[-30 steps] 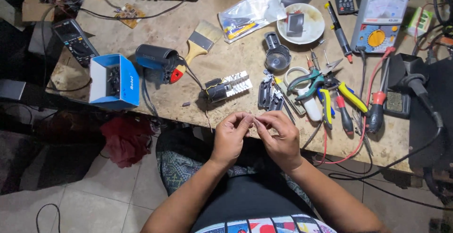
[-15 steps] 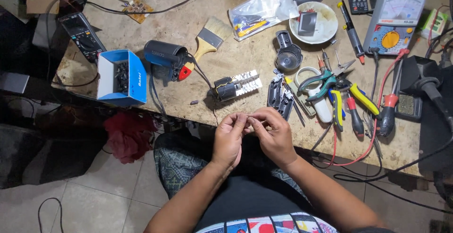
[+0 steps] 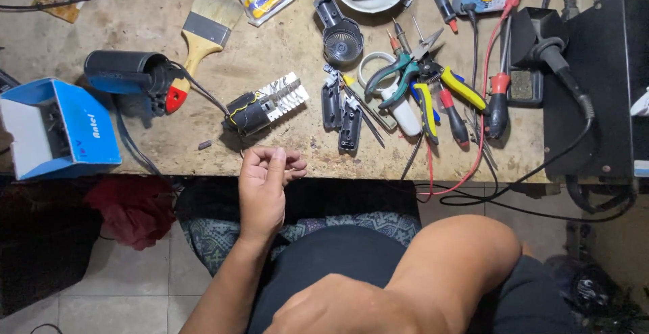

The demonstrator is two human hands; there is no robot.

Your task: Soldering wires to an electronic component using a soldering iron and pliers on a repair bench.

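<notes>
Left hand (image 3: pixel 265 182) pinching something tiny at worktop (image 3: pixel 169 145) edge; right hand unseen. Likely part-handling step; next needs fine placement.

Both forearms are bare to the elbow and past it, with no sleeve, watch, ring or glove in sight. The left hand (image 3: pixel 265 178) is bare, its nails short and plain. At six o'clock the right arm fills the lower edge, bare along its whole visible length; its hand is out of view. Below the arms the person wears a dark, near-black garment (image 3: pixel 324 256) over the lap. At nine o'clock from that, a patterned cloth (image 3: pixel 216 236) in blue-grey and white shows along the thighs.
</notes>
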